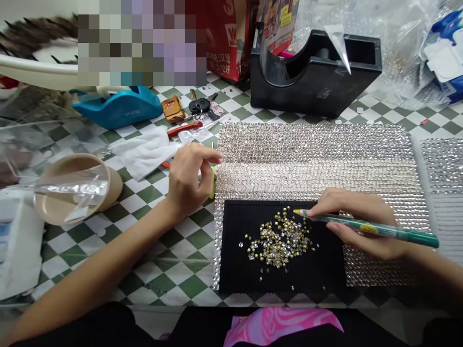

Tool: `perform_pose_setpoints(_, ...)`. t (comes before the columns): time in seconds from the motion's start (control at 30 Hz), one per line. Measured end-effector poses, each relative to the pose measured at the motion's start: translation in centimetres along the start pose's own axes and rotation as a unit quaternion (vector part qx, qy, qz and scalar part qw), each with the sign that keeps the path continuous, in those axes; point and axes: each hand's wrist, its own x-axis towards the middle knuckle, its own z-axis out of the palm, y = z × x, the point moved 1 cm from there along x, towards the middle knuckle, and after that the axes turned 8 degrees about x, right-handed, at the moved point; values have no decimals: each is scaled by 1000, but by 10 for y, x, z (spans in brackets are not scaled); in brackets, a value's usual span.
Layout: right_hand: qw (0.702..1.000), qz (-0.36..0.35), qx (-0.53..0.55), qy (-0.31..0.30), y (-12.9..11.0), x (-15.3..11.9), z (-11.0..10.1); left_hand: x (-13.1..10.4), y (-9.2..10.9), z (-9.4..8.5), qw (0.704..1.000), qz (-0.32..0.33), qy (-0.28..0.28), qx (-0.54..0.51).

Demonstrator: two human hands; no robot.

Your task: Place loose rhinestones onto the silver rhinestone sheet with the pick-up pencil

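Nearest to us, a black ridged rectangular tray (325, 274) lies on a glittering sheet of rhinestone mesh (314, 144), and a loose heap of small gold-backed rhinestones (278, 239) sits in the tray's middle. Our right hand (358, 226) rests on the tray's right edge, its fingers pinched together around a long green pencil-shaped picker pen (376, 228). The pen's long axis runs nearly level, from its green tail far out to the right to its yellowish tip, which points left and lies at the upper right rim of the heap, touching or just above the stones; we cannot tell which. So the stones lie to the left of and slightly below the grip, along the line of the pen, and the right hand is clearly the nearer one.

Farther out, our left hand (190, 180) sits at the left edge of the mesh sheet, fingers curled and pressed onto its border, with a small yellow-green thing half hidden beneath them.

Beyond that, on the green-and-white checked tablecloth (170, 270), we see a beige roll of clear tape (77, 185), a white tissue (144, 149), a blue tape dispenser (119, 106), a bunch of keys (198, 107) and, farthest, a large black tape dispenser (314, 72).
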Motion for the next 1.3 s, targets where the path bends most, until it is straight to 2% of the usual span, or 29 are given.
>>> perform_pose_setpoints(0.13,999,25,24,6,-1,-1,2,-5,-5,3,999,-29,-1,-19)
perform_pose_setpoints(0.27,999,23,29,3,0,-2,2,-7,-4,2,998,-42,-32,-24)
perform_pose_setpoints(0.43,1000,22,7,-1,0,-1,4,-7,-4,4,999,-17,-23,-29)
perform_pose_setpoints(0.67,1000,21,1,8,0,1,5,-5,-5,5,999,-22,-25,-32)
perform_pose_setpoints(1.0,996,65,50,36,3,0,6,-5,-5,5,999,-23,-37,-17)
perform_pose_setpoints(1.3,998,52,32,28,3,0,6,-6,-5,5,999,-17,-35,-28)
